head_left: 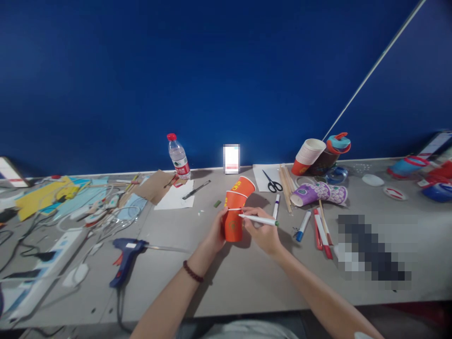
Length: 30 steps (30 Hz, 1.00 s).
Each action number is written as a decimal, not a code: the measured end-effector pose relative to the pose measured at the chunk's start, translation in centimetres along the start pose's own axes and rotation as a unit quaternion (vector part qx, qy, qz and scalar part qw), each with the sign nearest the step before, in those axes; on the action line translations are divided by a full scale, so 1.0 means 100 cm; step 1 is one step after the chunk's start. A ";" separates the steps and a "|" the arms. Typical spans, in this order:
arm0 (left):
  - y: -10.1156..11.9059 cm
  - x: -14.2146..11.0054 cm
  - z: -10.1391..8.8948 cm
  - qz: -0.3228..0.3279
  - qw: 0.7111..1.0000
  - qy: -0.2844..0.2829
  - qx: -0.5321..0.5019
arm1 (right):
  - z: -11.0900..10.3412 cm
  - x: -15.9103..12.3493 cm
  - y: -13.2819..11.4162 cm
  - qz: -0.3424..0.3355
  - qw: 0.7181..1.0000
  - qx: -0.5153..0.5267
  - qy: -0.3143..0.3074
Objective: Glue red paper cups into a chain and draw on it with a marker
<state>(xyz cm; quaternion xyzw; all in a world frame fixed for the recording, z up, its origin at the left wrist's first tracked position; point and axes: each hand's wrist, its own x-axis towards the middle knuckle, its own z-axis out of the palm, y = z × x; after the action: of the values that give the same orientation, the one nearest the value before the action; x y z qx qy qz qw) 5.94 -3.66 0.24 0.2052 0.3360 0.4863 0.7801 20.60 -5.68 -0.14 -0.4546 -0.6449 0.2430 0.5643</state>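
Observation:
Orange paper cups (233, 226) with yellow print, joined into a bent column with white rims, stand over the middle of the table. My left hand (216, 231), a dark bead bracelet on its wrist, is wrapped around their lower left side. In my right hand (262, 233) is a white marker with a green end (260, 219), held like a pen. Its left end meets or nearly meets the cups just below a white rim; I cannot tell whether it touches. The right fingers are close against the cups' right side.
Left lie a blue glue gun (127, 256), a power strip (49, 273) and tangled cables. A water bottle (179, 157) stands behind. On the right are scissors (272, 182), wooden sticks (286, 186), markers (302, 226), purple cups (318, 193) and stacked paper cups (309, 154).

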 end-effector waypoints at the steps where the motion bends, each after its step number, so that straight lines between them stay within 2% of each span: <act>1: 0.000 0.000 0.000 0.001 1.000 -0.002 0.000 | 0.000 0.000 0.000 0.001 1.000 0.001 0.000; 17: -0.001 0.001 -0.001 -0.004 1.000 -0.017 -0.014 | -0.001 0.001 0.000 0.037 0.999 0.019 0.003; 30: -0.002 0.002 -0.001 -0.002 1.000 -0.015 -0.015 | -0.001 0.001 0.001 0.035 0.999 0.018 0.011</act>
<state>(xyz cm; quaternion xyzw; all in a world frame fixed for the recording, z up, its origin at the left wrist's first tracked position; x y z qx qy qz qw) 6.00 -3.58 -0.01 0.2001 0.3173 0.4863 0.7892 20.73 -5.59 -0.13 -0.4692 -0.6176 0.2691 0.5710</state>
